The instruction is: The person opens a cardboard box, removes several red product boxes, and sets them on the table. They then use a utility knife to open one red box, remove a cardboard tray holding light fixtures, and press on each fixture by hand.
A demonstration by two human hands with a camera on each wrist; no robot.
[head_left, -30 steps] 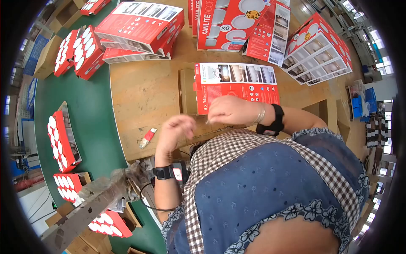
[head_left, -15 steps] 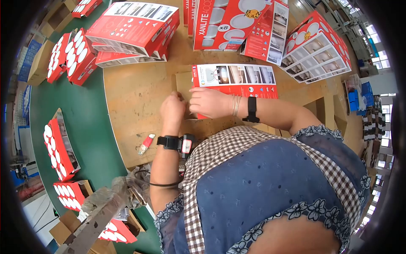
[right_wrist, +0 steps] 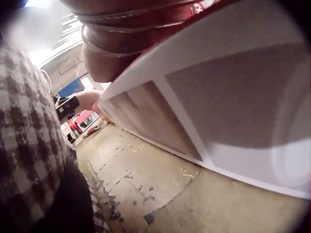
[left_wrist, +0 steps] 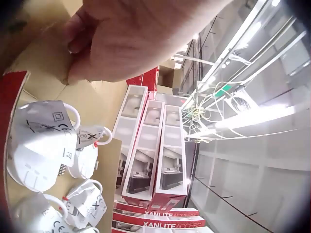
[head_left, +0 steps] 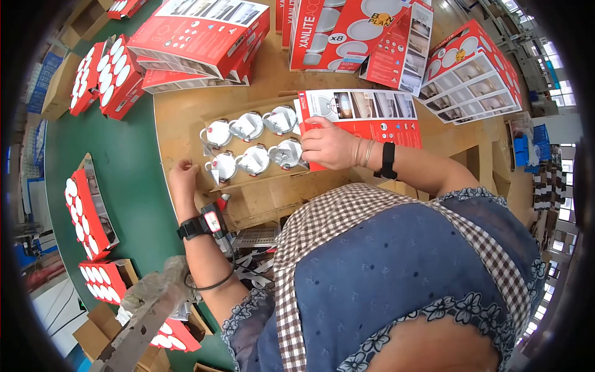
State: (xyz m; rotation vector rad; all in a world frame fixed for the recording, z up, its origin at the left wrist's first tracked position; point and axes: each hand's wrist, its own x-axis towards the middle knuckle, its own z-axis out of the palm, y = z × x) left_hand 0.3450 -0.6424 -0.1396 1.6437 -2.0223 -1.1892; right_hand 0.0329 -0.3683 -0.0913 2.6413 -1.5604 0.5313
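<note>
In the head view a flat red box (head_left: pixel 384 115) with photos on its top lies on the table in front of the person. A brown cardboard tray (head_left: pixel 248 181) extends from its left end, holding several white round spotlights (head_left: pixel 253 159) with paper tags and looped wires. My left hand (head_left: pixel 183 180) pinches cardboard at the tray's far left end; in the left wrist view the fingers (left_wrist: pixel 77 46) are curled against a flap. My right hand (head_left: pixel 331 147) grips the box at its left end, fingers bent over the edge. The tray's right part is hidden inside the box.
Red boxes stand upright (head_left: pixel 338 37) along the back, with another (head_left: pixel 468 74) at right and a stack (head_left: pixel 198 37) at back left. More boxes (head_left: pixel 90 214) with white discs lie on the green surface (head_left: pixel 139 186) at left. A wrapped metal bar (head_left: pixel 133 316) crosses the lower left.
The left hand has moved left from the box's end, and the tray of spotlights has slid out with it. The right hand has stayed at the box's left end, shifting slightly right.
</note>
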